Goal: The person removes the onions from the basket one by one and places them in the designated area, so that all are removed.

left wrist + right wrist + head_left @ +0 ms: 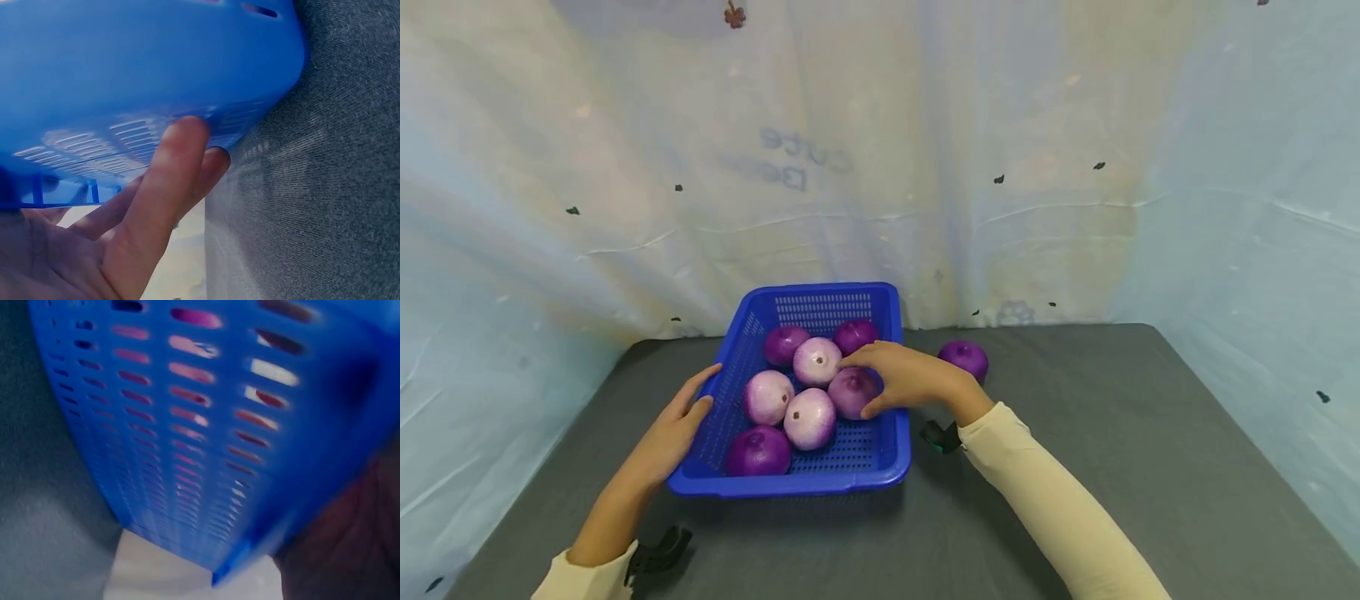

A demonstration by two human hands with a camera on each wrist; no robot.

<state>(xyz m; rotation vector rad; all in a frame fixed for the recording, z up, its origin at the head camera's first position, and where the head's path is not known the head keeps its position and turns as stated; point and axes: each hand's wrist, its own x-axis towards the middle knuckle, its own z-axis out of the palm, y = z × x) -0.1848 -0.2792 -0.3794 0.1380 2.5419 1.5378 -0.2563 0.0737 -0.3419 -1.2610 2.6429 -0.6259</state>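
A blue plastic basket (pixel 790 484) with slotted walls holds several onions, some deep purple and some whitish with purple edges. Reaching in over the basket's right side, my right hand (pixel 910 375) curls its thumb and fingers round a dull purple onion (pixel 853 393). A whitish onion (pixel 817 362) sits just beside those fingers. At the basket's left side, my left hand (pixel 673 429) touches the outer wall with fairly straight fingers and thumb, also seen along the slotted wall in the left wrist view. The basket wall hides most of the right hand in the right wrist view.
One purple onion (pixel 964 359) lies outside the basket, behind my right wrist. The dark grey table (pixel 1075 417) extends to both sides. A pale sheet (pixel 925 167) with small dark marks hangs at the back and sides.
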